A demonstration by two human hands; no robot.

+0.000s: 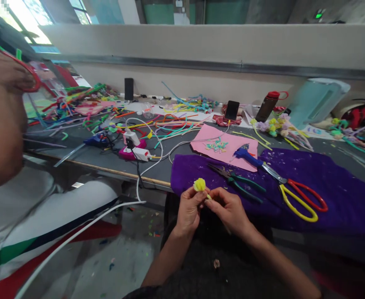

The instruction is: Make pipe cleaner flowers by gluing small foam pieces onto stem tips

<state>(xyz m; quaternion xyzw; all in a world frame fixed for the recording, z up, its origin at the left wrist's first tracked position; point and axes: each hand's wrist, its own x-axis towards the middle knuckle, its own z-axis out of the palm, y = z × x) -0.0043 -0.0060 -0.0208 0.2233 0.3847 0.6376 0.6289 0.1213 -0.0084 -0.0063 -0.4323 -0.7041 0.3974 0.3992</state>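
Your left hand point(190, 209) and right hand point(229, 209) pinch a yellow pompom point(199, 184) beside purple cloth point(341, 191), pliers point(235, 179), scissors point(297, 197).

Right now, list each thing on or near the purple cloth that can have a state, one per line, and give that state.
Left hand: closed on the yellow pompom.
Right hand: fingers pinched at the pompom's stem.
Yellow pompom: held up between both hands, off the table.
Scissors: lying flat on the purple cloth, blades shut.
Pliers: lying on the cloth, handles spread.
Phone: propped up, screen dark.
Bottle: leaning, red cap on.
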